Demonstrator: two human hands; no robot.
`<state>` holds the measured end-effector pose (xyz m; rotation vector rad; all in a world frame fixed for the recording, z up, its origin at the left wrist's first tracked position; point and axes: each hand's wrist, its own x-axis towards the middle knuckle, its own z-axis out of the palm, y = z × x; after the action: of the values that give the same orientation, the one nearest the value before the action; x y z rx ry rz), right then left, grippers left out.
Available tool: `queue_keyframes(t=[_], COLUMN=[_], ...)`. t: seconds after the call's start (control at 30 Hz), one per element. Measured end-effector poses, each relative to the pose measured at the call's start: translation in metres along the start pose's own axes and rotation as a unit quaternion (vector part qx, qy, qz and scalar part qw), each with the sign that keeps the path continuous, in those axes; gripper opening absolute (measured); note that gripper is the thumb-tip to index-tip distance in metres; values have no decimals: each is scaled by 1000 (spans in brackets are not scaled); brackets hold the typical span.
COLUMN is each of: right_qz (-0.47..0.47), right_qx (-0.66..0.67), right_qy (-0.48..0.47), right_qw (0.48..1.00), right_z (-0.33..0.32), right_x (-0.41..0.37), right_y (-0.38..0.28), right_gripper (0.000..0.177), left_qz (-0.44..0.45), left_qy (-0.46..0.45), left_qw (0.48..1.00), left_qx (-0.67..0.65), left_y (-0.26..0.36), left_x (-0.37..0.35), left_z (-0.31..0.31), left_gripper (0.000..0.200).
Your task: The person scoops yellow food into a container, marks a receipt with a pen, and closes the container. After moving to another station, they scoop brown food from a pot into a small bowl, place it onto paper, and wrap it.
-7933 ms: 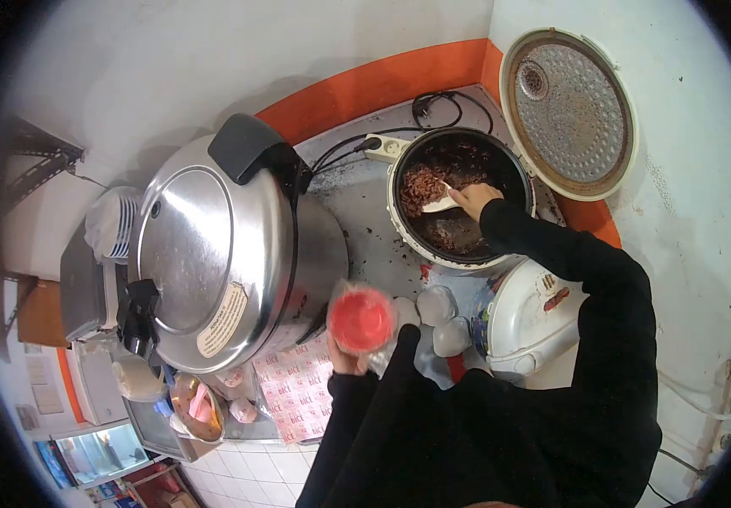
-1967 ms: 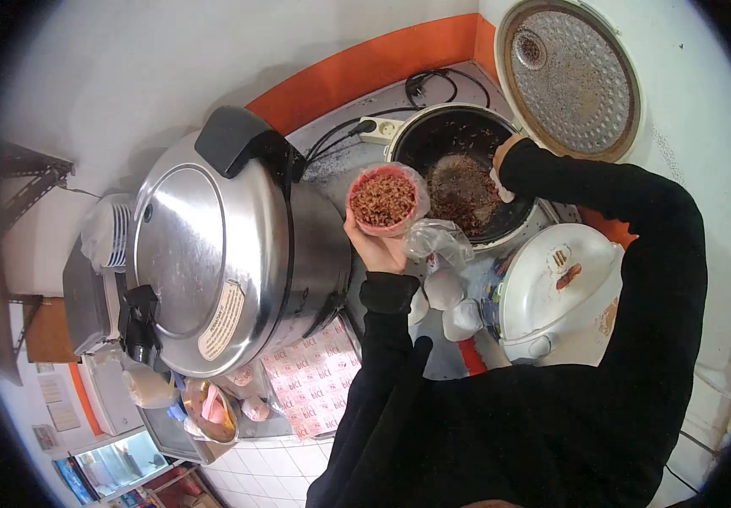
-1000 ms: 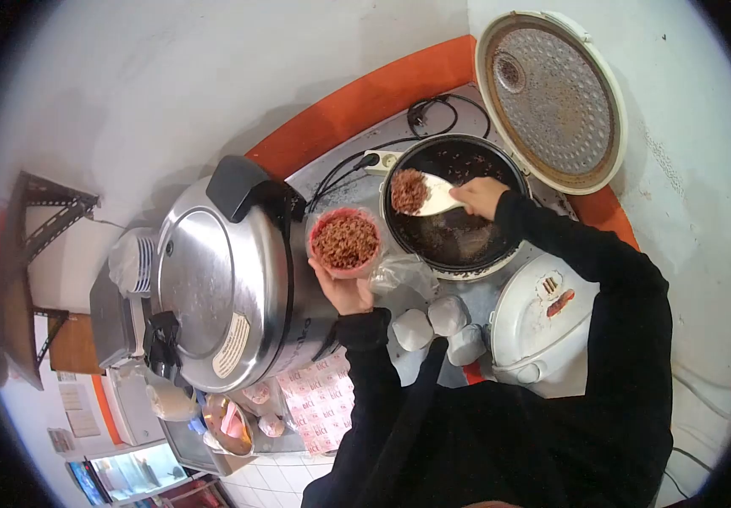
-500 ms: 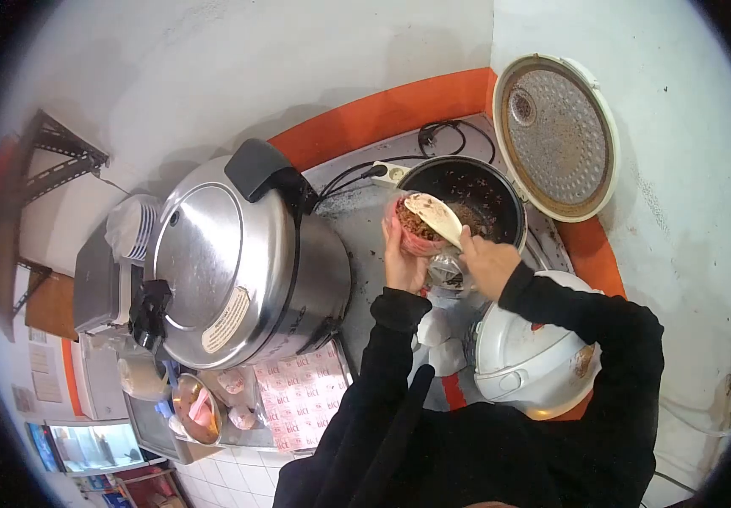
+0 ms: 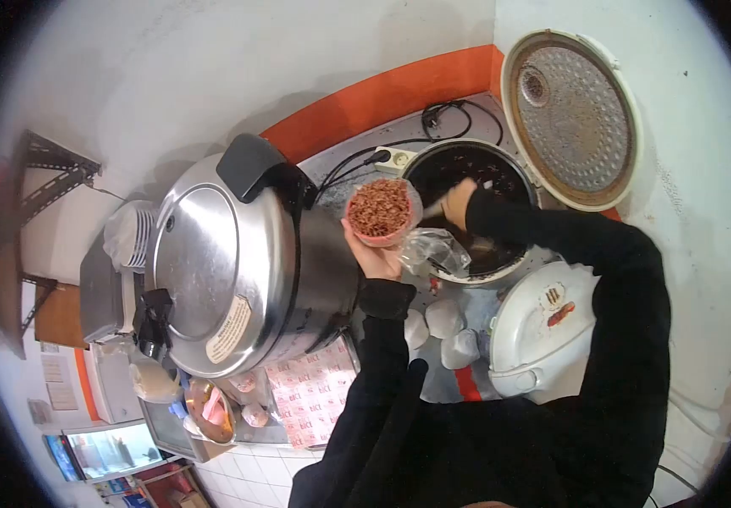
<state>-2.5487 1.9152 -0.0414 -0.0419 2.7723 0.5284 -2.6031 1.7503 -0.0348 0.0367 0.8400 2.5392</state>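
Note:
My left hand (image 5: 372, 254) is closed around a pink bowl heaped with reddish-brown rice (image 5: 380, 207), holding it beside the open rice cooker (image 5: 514, 275). A clear plastic bag (image 5: 437, 248) hangs from the bowl's side over the cooker's rim. Inside the cooker's dark pot, my right hand (image 5: 459, 203) grips a pale rice paddle (image 5: 435, 212), partly hidden and smeared by motion. Bits of rice cling to the pot's inner wall. The cooker's stained lid (image 5: 575, 118) stands open against the wall.
Left of the bowl stands a large steel rice cooker (image 5: 204, 254), lid down. A closed white rice cooker (image 5: 543, 334) is near my right arm. White wrapped bundles (image 5: 444, 319) sit between them. Printed wrapping paper (image 5: 310, 394) lies on a tray. A power strip (image 5: 393, 159) and cables run behind.
The rice paddle has gone from the bowl's top down into the pot with my right hand. My left hand has shifted the bowl leftward, and its heaped rice is now fully visible.

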Motion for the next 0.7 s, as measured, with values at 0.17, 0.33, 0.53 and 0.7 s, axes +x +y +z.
queue_keyframes(t=[0.17, 0.33, 0.53, 0.7], right_qz=[-109, 90, 25, -2], right_qx=[1, 2, -69, -74], right_qy=[-171, -200, -170, -272], right_qw=[979, 976, 983, 960], right_z=[-46, 9, -36, -8], right_x=[-24, 6, -25, -18], right_y=[9, 34, 27, 39], right_gripper=[18, 21, 23, 26], left_qz=[-4, -23, -42, -70], left_qy=[23, 7, -28, -60], left_qw=[1000, 999, 998, 993], left_qx=[-3, -38, -34, -67], left_y=[-3, -6, 2, 14], left_x=[5, 6, 6, -16], left_z=[-13, -23, -21, -30], left_gripper=[53, 55, 56, 57])
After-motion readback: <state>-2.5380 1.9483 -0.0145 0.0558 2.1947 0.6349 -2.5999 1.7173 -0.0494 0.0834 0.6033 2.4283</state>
